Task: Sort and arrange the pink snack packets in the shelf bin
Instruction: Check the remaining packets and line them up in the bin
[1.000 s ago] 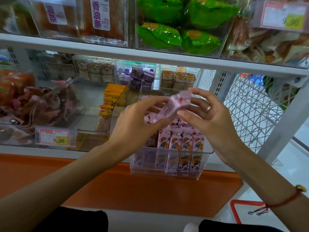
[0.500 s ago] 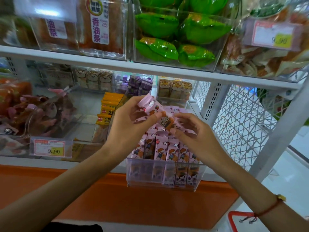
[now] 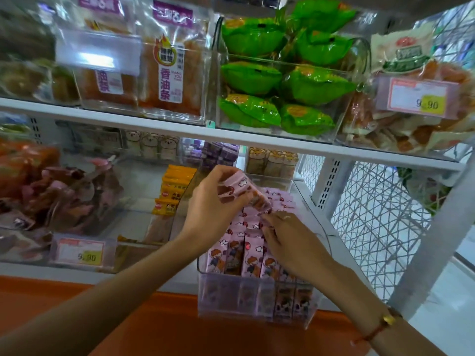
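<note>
Mid-sort, approx halfway by the look of it: front rows of pink packets (image 3: 250, 255) standing upright in the clear bin (image 3: 257, 303), back rows (image 3: 279, 199) looser and less even. Bin pulled fwd on lower shelf, front overhanging the orange ledge (image 3: 154, 327).

Left hand (image 3: 213, 209) raised above bin, fingers and thumb curled round a small bunch of packets (image 3: 240, 190), tilted, not yet placed. Right hand (image 3: 290, 240) low in bin w/ fingers bent down among the upright packets; looks like parting or steadying a row. Gripping one or just pressing? Can't tell, fingertips hidden among the wrappers.

Step in hand, prob: making a gap w/ right hand so the held bunch can drop in.

Next move needs: turning the held bunch upright, print facing fwd to match neighbours, then sliding down into the gap w/o tipping the row. Slippery wrappers, tight rows, so an easy knock-over. Yellow packets (image 3: 173, 187) in next bin left alone.
</note>
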`<state>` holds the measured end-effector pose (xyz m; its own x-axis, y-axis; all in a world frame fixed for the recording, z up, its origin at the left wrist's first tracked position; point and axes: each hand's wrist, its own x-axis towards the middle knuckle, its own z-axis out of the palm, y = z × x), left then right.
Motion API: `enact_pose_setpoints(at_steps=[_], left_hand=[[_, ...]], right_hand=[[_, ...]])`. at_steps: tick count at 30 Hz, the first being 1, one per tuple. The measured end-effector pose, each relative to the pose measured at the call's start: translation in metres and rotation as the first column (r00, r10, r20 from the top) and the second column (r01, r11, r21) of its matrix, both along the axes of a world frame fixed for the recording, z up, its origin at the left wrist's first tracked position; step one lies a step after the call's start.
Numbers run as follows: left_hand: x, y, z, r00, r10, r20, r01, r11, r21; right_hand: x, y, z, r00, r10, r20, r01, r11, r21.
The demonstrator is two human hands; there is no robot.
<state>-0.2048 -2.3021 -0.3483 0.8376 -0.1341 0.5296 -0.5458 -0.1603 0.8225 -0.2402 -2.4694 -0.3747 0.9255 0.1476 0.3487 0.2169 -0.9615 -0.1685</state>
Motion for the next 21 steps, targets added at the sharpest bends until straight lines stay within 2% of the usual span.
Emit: enact_pose_setpoints(at_steps=[5, 9, 12, 15, 17, 21], left_hand=[[0.025, -0.013, 0.003, 0.997, -0.074, -0.015, 0.075, 0.964, 0.256], [0.042, -0.023, 0.015, 0.993, -0.098, 0.068, 0.050, 0.857, 0.514], [0.052, -0.036, 0.017, 0.981, -0.146, 0.129, 0.016, 0.722, 0.692], [0.059, -0.048, 0.012, 0.976, -0.202, 0.076, 0.023, 0.448, 0.894], [0.062, -0.052, 0.007, 0.971, -0.236, -0.033, 0.114, 0.336, 0.935], [0.066, -0.053, 0.002, 0.971, -0.227, -0.079, 0.157, 0.351, 0.923]], right_hand=[[-0.016, -0.005, 0.001, 0.999, 0.046, 0.022, -0.046, 0.998, -0.037], [-0.020, -0.007, -0.003, 0.999, 0.031, -0.017, -0.033, 0.996, -0.081], [-0.024, -0.007, -0.002, 0.998, 0.041, -0.041, -0.045, 0.994, -0.099], [-0.031, -0.007, 0.002, 0.995, 0.071, -0.069, -0.076, 0.995, -0.068], [-0.038, -0.009, 0.004, 0.993, 0.087, -0.080, -0.091, 0.994, -0.056], [-0.052, -0.014, 0.005, 0.988, 0.108, -0.110, -0.116, 0.991, -0.067]])
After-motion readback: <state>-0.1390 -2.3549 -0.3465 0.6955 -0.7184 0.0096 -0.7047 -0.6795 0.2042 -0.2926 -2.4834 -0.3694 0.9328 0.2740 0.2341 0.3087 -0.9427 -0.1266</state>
